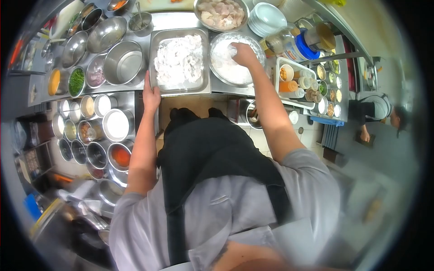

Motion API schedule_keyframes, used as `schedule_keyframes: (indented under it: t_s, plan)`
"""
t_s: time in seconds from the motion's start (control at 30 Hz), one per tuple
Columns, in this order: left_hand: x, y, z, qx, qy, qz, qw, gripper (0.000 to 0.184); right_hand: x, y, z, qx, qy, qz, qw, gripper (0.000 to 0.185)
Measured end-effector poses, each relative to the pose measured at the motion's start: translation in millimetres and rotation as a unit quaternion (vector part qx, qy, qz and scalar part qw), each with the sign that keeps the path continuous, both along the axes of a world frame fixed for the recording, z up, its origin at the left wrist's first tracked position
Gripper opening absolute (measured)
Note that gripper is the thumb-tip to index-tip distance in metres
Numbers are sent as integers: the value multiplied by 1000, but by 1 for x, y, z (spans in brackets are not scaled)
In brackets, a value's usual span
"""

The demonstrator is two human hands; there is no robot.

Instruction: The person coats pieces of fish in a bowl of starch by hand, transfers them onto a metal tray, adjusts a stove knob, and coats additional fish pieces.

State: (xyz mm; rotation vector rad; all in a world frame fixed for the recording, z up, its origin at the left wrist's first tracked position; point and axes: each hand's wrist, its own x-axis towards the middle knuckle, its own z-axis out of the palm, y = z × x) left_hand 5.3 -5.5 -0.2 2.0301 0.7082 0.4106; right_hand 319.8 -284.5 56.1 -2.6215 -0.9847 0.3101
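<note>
My left hand [151, 94] lies against the left side of a rectangular metal tray [205, 63], its fingers stretched along the outer wall. Flour-coated pale pieces [181, 61] cover the middle of that tray. To its right stands a round metal bowl [221, 80] with white flour [226, 61] in it. Over this bowl, my right hand [244, 54] reaches down with curled fingers, the tips at the flour; whatever they hold is hidden. Just behind, a second metal bowl [195, 11] contains raw, pale meat pieces [221, 13].
A deep metal pot [124, 63] and several bowls stand left of the tray. Stacked plates [267, 19] are at the back right, near a white bin [280, 74] of sauce bottles. Containers of ingredients fill the lower left. Another person [377, 110] is at far right.
</note>
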Motion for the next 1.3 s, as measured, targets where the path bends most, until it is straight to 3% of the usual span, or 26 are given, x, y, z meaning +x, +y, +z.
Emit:
schedule_keyframes:
  t_s: [0.1,0.23,0.3,0.4,0.6,0.73,0.8,0.87,0.93,1.03,1.1,1.13,1.2,1.3]
  plan:
    - [0,-1,3,-6,8,-2,1000,72,-2,6,-22,-73,7,67,995,63]
    - [0,1,-2,-7,7,1,1000,72,-16,11,-18,-83,-27,35,996,59]
    - [-1,0,4,-4,12,2,1000,72,-15,6,5,-71,18,-23,997,65]
    - [-1,0,4,2,13,2,1000,72,0,-16,29,23,33,-87,995,63]
    - [0,2,2,7,8,-1,1000,71,13,-26,74,78,69,-116,988,65]
    - [-1,2,-2,11,-7,-1,1000,71,-25,9,121,144,104,-106,978,62]
    - [-2,2,0,16,-3,1,1000,71,-48,38,135,158,193,-10,968,60]
    - [-1,3,-3,3,-6,-1,1000,71,-64,70,102,165,217,33,961,57]
    - [-1,3,-4,15,-13,-5,1000,71,-77,105,57,130,89,146,977,53]
    - [-1,2,0,-10,1,-1,1000,71,-99,144,9,87,49,139,985,53]
    - [-1,3,-4,3,-3,0,1000,71,-112,157,-1,-27,43,104,993,56]
    - [0,3,-4,15,-7,1,1000,72,-114,159,4,-25,43,103,993,56]
    - [0,4,-5,17,-9,0,1000,72,-118,159,11,-152,86,163,971,61]
    - [0,4,-8,21,-14,2,1000,73,-110,145,-1,-170,91,231,954,62]
